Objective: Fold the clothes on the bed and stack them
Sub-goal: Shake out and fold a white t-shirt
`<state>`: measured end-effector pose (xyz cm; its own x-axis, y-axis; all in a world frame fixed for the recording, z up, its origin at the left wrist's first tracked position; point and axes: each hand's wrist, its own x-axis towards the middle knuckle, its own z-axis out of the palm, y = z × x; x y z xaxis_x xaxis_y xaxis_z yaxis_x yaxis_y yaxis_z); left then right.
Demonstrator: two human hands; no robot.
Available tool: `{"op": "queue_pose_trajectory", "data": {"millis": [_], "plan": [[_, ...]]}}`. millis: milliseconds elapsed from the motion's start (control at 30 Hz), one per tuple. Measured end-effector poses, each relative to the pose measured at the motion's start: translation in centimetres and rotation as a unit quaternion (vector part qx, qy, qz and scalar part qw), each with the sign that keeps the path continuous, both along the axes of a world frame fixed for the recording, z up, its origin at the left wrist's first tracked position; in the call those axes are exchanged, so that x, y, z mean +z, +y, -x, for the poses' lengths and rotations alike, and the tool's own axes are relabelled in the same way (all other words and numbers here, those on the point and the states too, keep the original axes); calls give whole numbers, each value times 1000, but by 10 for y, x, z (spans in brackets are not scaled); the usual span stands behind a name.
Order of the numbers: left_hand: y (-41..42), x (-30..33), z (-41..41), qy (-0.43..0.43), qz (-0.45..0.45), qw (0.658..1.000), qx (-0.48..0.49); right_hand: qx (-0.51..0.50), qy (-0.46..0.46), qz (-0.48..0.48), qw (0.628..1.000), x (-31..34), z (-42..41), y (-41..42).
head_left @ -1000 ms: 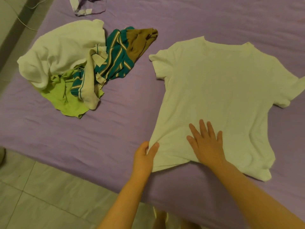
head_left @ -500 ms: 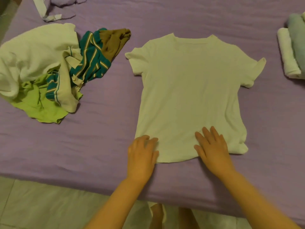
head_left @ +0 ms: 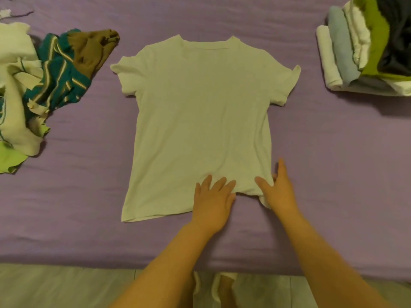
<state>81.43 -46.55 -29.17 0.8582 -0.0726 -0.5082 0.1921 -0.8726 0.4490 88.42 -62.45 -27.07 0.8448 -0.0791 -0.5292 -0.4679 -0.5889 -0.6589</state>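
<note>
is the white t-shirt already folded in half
No, the white t-shirt lies spread flat on the bed, both sleeves out.

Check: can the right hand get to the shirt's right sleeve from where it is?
Probably yes. The right hand rests at the shirt's hem corner, and only flat shirt and bare bed lie between it and the right sleeve. The stack sits off to the side.

Left hand (head_left: 212, 202) flat with fingers spread; right hand (head_left: 278, 192) beside it, thumb out.

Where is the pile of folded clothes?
The folded stack sits at the head view's top right on the purple bed, right of the white T-shirt.
</note>
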Motion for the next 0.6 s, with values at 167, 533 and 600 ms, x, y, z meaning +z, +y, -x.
{"op": "queue_pose_trajectory", "data": {"millis": [167, 533, 600], "plan": [[14, 6, -6, -49, 55, 996, 50, -108, 23, -42, 993, 13, 4, -23], [15, 0, 4, -92, -105, 988, -66, 17, -30, 112, 993, -5, 38, -55], [11, 4, 7, -69, -114, 987, -92, 53, -41, 208, 976, -3, 42, -57]]}}
